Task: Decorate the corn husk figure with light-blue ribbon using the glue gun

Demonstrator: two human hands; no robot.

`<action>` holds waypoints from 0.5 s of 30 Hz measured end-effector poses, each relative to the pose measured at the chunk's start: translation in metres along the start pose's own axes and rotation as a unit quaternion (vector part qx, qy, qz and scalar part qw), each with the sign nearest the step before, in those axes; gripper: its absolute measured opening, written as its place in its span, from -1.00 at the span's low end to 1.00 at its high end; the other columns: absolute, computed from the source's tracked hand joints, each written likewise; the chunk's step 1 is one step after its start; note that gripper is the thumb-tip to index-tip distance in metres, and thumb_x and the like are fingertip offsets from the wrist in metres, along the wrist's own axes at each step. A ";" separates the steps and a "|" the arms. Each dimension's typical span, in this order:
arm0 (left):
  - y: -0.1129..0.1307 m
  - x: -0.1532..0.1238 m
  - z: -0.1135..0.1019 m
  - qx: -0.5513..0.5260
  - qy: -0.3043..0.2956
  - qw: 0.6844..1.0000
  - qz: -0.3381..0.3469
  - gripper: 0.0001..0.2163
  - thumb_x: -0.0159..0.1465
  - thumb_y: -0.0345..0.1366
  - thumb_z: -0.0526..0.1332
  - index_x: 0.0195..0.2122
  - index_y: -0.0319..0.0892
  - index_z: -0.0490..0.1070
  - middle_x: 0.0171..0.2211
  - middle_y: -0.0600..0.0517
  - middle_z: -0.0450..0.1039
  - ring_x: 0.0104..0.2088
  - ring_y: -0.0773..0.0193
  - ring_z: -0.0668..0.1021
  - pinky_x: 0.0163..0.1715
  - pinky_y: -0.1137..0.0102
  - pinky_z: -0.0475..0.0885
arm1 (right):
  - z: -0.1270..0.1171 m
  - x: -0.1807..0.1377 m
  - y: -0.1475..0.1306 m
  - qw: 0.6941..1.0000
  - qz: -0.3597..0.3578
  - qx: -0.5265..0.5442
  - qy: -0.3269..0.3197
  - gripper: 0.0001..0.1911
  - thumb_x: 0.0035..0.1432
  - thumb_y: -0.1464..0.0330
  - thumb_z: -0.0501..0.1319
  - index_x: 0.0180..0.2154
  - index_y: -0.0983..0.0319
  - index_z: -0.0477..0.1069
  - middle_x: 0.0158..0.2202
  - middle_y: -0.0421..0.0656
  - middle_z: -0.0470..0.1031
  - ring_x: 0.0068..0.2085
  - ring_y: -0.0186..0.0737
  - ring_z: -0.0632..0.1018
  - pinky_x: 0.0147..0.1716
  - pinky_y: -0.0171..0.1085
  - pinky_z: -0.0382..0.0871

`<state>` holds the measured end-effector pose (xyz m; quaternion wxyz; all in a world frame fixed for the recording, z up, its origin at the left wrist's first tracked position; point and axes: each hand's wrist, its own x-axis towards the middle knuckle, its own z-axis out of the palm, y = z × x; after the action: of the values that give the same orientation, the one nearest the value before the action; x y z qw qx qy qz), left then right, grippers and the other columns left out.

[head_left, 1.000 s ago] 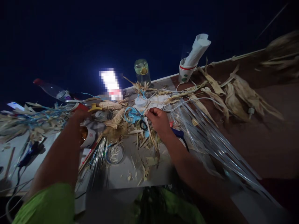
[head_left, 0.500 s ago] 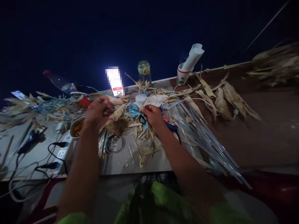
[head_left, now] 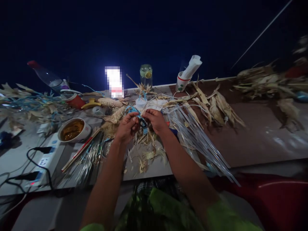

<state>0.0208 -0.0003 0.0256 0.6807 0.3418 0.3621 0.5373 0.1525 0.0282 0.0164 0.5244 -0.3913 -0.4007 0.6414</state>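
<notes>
My left hand point(head_left: 128, 125) and my right hand point(head_left: 155, 120) are close together over the middle of the table, fingers pinched. A small pale piece, perhaps a strip of corn husk point(head_left: 143, 112), shows at my right fingertips. What my left fingers hold, if anything, is hidden. A black loop point(head_left: 142, 123), possibly a scissor handle, is seen between the hands, beside blue string point(head_left: 130, 110). Just beyond stands a small white cup point(head_left: 141, 102) with a blue-tied husk bundle point(head_left: 144, 89) behind it. Corn cobs point(head_left: 110, 102) lie to the left; husk scraps point(head_left: 150, 155) are scattered nearer.
On the left are a bowl of brown liquid point(head_left: 74, 129), a power strip point(head_left: 47, 160) with cords, and thin metal wires point(head_left: 89, 163). Clear rods point(head_left: 202, 138) and dry husks point(head_left: 220, 109) lie right. A lit phone point(head_left: 114, 81), jar point(head_left: 146, 75) and paper cup point(head_left: 183, 81) stand behind.
My left hand has come right and down to meet my right hand, its fingers now pinched. The view has turned left, showing more of the bowl and wires.
</notes>
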 end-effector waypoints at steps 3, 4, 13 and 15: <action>-0.003 0.001 -0.003 -0.017 -0.018 1.000 -0.012 -0.72 0.03 -0.38 0.31 -0.21 -0.19 0.37 -0.54 0.15 0.29 -0.67 0.57 0.20 -0.65 0.59 0.16 | 0.001 -0.001 0.000 1.000 0.009 -0.008 -0.004 -0.78 -0.23 0.26 0.26 -0.57 0.25 0.29 -0.62 -0.33 0.26 -0.58 -0.49 0.22 -0.54 -0.40 0.08; -0.005 0.001 -0.004 -0.022 -0.021 0.999 -0.013 -0.71 0.03 -0.38 0.31 -0.19 -0.19 0.37 -0.54 0.14 0.29 -0.66 0.57 0.21 -0.64 0.59 0.18 | 0.002 -0.001 0.000 1.000 0.013 -0.011 -0.005 -0.78 -0.23 0.25 0.26 -0.57 0.25 0.29 -0.61 -0.32 0.27 -0.58 -0.49 0.23 -0.53 -0.40 0.09; -0.017 0.002 -0.010 -0.046 -0.001 0.999 -0.028 -0.67 -0.02 -0.39 0.35 -0.20 -0.22 0.41 -0.57 0.14 0.31 -0.65 0.55 0.25 -0.67 0.61 0.15 | 0.000 0.001 0.007 0.998 -0.018 -0.058 -0.009 -0.81 -0.15 0.27 0.25 -0.55 0.26 0.33 -0.63 -0.33 0.26 -0.58 -0.48 0.22 -0.54 -0.40 0.08; -0.018 0.003 -0.010 -0.051 0.005 0.999 -0.018 -0.69 -0.03 -0.39 0.36 -0.23 -0.23 0.41 -0.58 0.14 0.30 -0.64 0.56 0.25 -0.67 0.61 0.15 | 0.000 0.001 0.008 0.998 -0.014 -0.061 -0.009 -0.81 -0.14 0.26 0.24 -0.54 0.25 0.34 -0.63 -0.33 0.26 -0.58 -0.48 0.22 -0.55 -0.40 0.08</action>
<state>0.0215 -0.0003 0.0046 0.7050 0.2971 0.3438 0.5445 0.1493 0.0280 0.0091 0.5048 -0.4107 -0.4499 0.6116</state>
